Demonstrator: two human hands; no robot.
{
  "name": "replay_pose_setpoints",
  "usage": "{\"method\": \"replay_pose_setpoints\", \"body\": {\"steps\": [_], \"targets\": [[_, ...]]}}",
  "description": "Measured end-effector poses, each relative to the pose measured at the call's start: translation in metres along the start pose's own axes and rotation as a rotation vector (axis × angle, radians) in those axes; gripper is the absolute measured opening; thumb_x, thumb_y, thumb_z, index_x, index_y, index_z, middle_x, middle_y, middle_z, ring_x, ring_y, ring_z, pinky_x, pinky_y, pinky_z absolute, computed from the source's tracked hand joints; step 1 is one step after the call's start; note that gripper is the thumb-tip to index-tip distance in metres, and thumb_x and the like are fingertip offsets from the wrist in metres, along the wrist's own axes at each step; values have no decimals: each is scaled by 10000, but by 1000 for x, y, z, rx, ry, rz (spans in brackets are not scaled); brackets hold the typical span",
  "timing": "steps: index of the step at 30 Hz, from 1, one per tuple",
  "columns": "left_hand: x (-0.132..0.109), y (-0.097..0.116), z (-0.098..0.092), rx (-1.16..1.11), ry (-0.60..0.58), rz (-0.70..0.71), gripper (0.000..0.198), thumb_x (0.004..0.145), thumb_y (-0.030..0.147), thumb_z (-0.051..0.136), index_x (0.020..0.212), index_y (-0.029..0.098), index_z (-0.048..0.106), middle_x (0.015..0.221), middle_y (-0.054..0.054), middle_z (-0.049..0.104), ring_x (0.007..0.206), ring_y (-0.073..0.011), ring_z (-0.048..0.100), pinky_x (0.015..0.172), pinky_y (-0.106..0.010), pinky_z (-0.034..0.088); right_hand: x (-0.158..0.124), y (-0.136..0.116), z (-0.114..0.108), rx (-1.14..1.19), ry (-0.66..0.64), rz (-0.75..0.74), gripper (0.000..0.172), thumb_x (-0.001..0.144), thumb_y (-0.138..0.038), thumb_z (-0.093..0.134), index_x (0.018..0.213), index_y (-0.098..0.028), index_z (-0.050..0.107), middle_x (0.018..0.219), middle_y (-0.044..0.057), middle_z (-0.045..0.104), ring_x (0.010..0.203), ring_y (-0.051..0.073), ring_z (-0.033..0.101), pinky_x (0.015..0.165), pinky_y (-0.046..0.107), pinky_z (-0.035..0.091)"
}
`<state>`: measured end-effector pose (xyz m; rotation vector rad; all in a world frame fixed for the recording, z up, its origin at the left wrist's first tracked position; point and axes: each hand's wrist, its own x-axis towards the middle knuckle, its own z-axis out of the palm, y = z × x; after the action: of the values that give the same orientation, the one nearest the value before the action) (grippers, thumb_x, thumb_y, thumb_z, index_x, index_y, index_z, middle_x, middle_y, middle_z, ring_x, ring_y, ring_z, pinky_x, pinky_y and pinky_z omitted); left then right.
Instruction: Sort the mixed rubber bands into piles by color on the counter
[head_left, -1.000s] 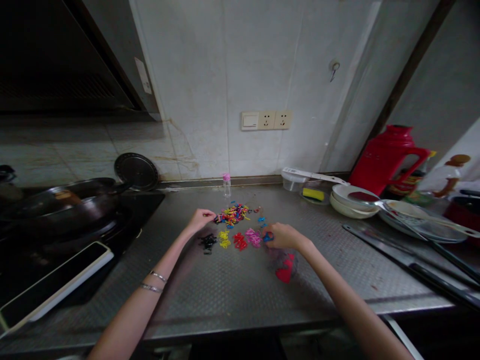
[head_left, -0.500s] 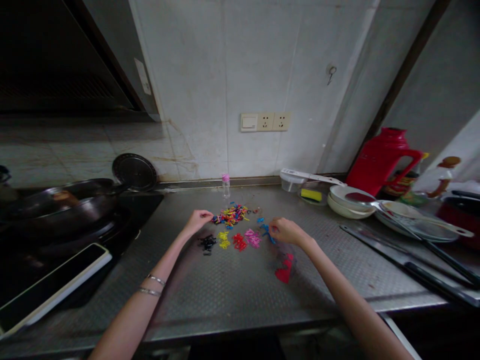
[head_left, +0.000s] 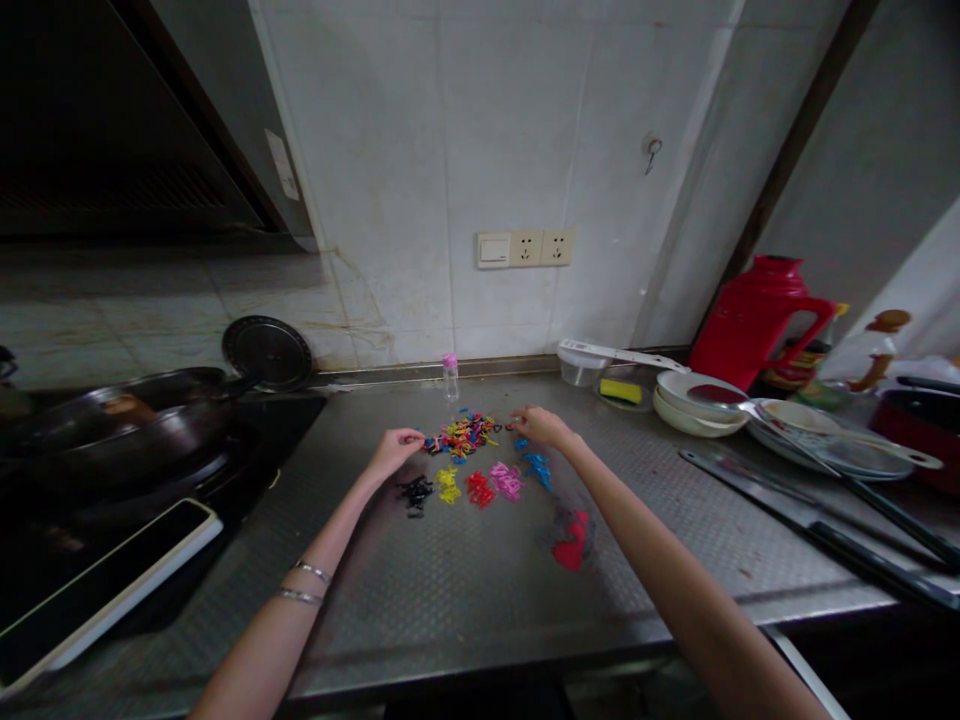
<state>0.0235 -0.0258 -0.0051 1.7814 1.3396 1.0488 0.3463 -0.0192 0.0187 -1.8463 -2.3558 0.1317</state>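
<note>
A mixed pile of small coloured rubber bands (head_left: 465, 435) lies on the metal counter. At its left edge my left hand (head_left: 396, 450) is closed in a pinch; what is between the fingertips is too small to make out. My right hand (head_left: 543, 425) reaches to a few loose bands at the pile's right side, thumb and finger slightly apart. Nearer to me are separate heaps of black bands (head_left: 415, 491), yellow bands (head_left: 448, 485), red bands (head_left: 479, 489), pink bands (head_left: 506, 480) and blue bands (head_left: 538, 468).
Behind the pile stands a small clear bottle with a pink cap (head_left: 450, 378). A clear bag with red print (head_left: 571, 542) lies nearer me. Bowls (head_left: 697, 415), a knife (head_left: 780, 510) and a red thermos (head_left: 757, 320) are at right; a phone (head_left: 112, 590) and wok (head_left: 165, 420) at left.
My right hand has moved from the blue heap away from me and left, to the mixed pile's right side, uncovering the blue bands. My left hand stays pinched at the pile's left edge.
</note>
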Motion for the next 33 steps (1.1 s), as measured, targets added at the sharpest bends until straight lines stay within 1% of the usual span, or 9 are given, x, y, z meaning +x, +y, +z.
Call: {"method": "replay_pose_setpoints", "body": {"steps": [3, 8, 13, 17, 22, 27, 30, 33], "targets": [[0, 0, 0, -1, 2, -3, 263, 603, 305, 613, 756, 97, 664, 752, -91, 677, 696, -180, 603, 663, -264, 441, 5, -3, 2, -57, -25, -11, 362, 823, -436, 411, 1088, -253, 575, 1074, 78, 581, 893, 170, 572, 698, 216, 409], [-1, 1, 0, -3, -6, -11, 249, 612, 289, 603, 762, 100, 663, 742, -83, 678, 680, -172, 603, 646, -256, 440, 10, -6, 2, -144, -54, -55, 274, 808, -343, 438, 995, -264, 622, 1062, 63, 584, 874, 176, 582, 681, 223, 419], [-1, -2, 1, -1, 2, -24, 252, 611, 266, 601, 789, 98, 661, 715, -72, 677, 653, -167, 600, 603, -244, 436, 11, -7, 1, -159, -52, -59, 267, 807, -290, 425, 972, -240, 629, 1051, 73, 584, 869, 182, 583, 658, 222, 419], [1, -6, 0, -5, 9, -4, 230, 612, 259, 600, 772, 107, 665, 721, -69, 679, 671, -169, 602, 620, -247, 439, 9, -5, -1, -152, -43, -49, 282, 824, -288, 395, 953, -216, 635, 1048, 83, 583, 868, 168, 579, 669, 210, 410], [2, -10, -1, -11, 18, -8, 262, 616, 274, 600, 801, 101, 663, 748, -81, 679, 685, -171, 605, 637, -251, 442, 7, 3, -2, -79, 11, -46, 277, 820, -311, 412, 949, -220, 640, 1038, 69, 591, 900, 165, 563, 683, 202, 398], [2, -9, -1, -6, 16, -9, 270, 617, 286, 598, 806, 105, 665, 764, -82, 680, 702, -173, 607, 637, -249, 442, 6, 11, 0, -31, 48, -27, 304, 821, -372, 422, 921, -200, 652, 990, 75, 610, 889, 163, 559, 684, 195, 392], [1, -8, -2, 1, 18, -17, 277, 620, 293, 598, 814, 107, 665, 763, -81, 681, 699, -174, 607, 632, -251, 440, 6, 14, -1, 29, 93, -20, 297, 816, -361, 438, 926, -190, 654, 970, 69, 617, 859, 147, 558, 698, 187, 387], [1, -7, -2, -4, 16, -14, 280, 621, 289, 596, 818, 102, 662, 771, -86, 681, 694, -174, 607, 633, -255, 440, 4, 9, -6, 116, 158, -34, 304, 821, -351, 431, 939, -178, 652, 924, 63, 627, 805, 133, 557, 701, 188, 388]]}}
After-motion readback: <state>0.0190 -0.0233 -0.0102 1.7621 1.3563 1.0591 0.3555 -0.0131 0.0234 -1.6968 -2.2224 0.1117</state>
